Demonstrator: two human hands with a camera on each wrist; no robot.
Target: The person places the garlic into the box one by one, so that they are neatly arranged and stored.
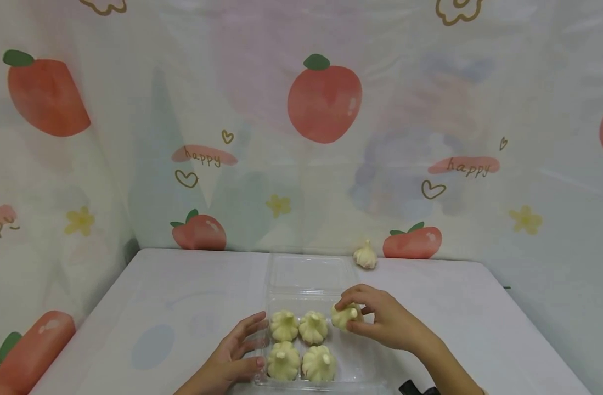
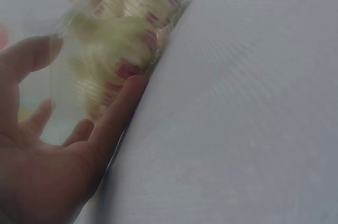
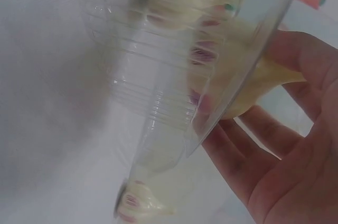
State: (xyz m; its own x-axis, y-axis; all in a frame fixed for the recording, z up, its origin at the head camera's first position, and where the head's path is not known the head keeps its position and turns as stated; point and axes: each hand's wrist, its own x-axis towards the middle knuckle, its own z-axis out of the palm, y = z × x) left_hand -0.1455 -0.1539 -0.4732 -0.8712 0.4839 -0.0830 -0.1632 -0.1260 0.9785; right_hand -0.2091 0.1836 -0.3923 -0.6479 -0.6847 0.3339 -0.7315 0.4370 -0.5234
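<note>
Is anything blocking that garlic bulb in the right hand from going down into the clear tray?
Nothing visible does. The right hand holds a garlic bulb over the clear tray, whose lid lies open toward the back. Four bulbs fill the left part; the right side beneath looks bare. The left hand steadies the tray's left edge.

A clear plastic tray [image 1: 306, 274] sits on the counter [image 1: 158, 307], its lid lying open on the far side. Four garlic bulbs [image 1: 301, 345] lie in its left compartments. The left hand [image 1: 232, 354] rests against its left wall; the right hand [image 1: 385, 318] holds a fifth bulb [image 1: 344, 317] over its right part. A lone bulb [image 1: 365, 255] lies beyond the tray.
</note>
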